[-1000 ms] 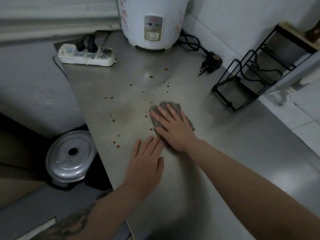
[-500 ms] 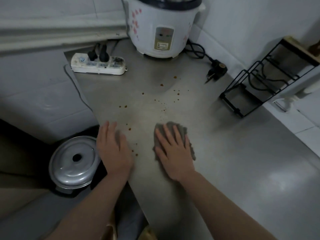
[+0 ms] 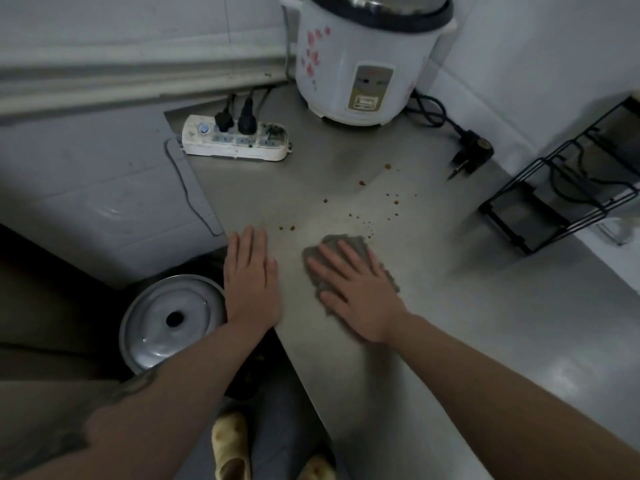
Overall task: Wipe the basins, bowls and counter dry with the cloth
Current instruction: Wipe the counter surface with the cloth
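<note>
cloth [image 3: 349, 261]: grey, flat on the steel counter [image 3: 485, 323], under the right hand [image 3: 356, 292] | right hand: fingers straight, pressing the cloth | left hand [image 3: 251, 282]: just left of it, flat on the counter edge, holding nothing | brown specks [image 3: 362, 182] beyond the fingertips | rice cooker [image 3: 367, 53] and power strip [image 3: 235, 140] farther back

rice cooker [image 3: 363, 60] | power strip [image 3: 236, 140] | wire rack [image 3: 568, 199] | pot lid [image 3: 171, 320] | plug [image 3: 472, 154]
</note>
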`<state>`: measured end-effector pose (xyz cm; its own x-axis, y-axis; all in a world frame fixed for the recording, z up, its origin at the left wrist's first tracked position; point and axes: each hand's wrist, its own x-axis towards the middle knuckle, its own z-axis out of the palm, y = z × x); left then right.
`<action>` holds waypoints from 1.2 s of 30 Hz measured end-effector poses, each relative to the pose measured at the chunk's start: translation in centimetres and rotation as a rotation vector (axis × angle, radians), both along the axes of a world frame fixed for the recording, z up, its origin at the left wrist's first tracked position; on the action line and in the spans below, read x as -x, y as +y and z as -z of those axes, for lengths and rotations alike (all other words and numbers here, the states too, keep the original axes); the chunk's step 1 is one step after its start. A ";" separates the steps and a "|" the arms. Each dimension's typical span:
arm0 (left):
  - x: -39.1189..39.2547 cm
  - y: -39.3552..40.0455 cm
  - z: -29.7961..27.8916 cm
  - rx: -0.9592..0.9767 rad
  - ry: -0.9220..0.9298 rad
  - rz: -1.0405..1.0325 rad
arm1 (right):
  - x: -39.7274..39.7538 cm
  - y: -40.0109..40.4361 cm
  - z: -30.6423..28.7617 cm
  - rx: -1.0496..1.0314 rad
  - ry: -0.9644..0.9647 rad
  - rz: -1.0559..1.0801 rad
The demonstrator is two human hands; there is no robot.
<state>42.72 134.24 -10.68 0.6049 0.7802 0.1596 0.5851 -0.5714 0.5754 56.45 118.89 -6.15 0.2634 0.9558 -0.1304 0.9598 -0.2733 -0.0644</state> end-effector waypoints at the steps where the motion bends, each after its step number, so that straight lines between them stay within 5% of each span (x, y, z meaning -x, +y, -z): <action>1: 0.0 -0.2 -0.1 0.022 0.000 -0.016 | -0.3 -0.1 0.0 -0.003 0.009 0.148; 5: -0.1 -0.7 -0.7 0.048 -0.011 -0.038 | 5.5 0.2 0.9 -0.093 0.018 0.809; 8: 0.0 -0.4 -0.3 0.053 0.038 -0.013 | 8.2 3.5 1.0 -0.176 0.045 0.972; 13: -0.5 1.0 -1.0 0.017 -0.023 -0.014 | 2.5 10.8 0.3 -0.068 0.142 0.904; 20: -2.4 4.8 -2.8 0.093 -0.184 -0.167 | 0.9 4.5 0.1 0.017 0.035 -0.094; 22: -3.2 5.5 -3.0 0.047 -0.136 -0.056 | -1.5 2.0 0.0 0.049 0.011 0.029; 26: -4.1 6.2 -2.3 -0.070 0.089 0.081 | -3.2 6.0 -0.2 0.035 0.093 0.838; 28: -4.2 6.3 -2.0 -0.103 0.166 0.093 | -1.4 9.8 -0.1 -0.003 0.145 1.018; 33: -4.3 6.2 -2.4 -0.144 0.278 0.122 | 2.0 5.5 -0.4 -0.036 0.080 0.392; 36: -5.0 6.0 -3.4 -0.107 0.354 0.154 | -0.4 -1.0 -0.6 -0.011 0.061 0.480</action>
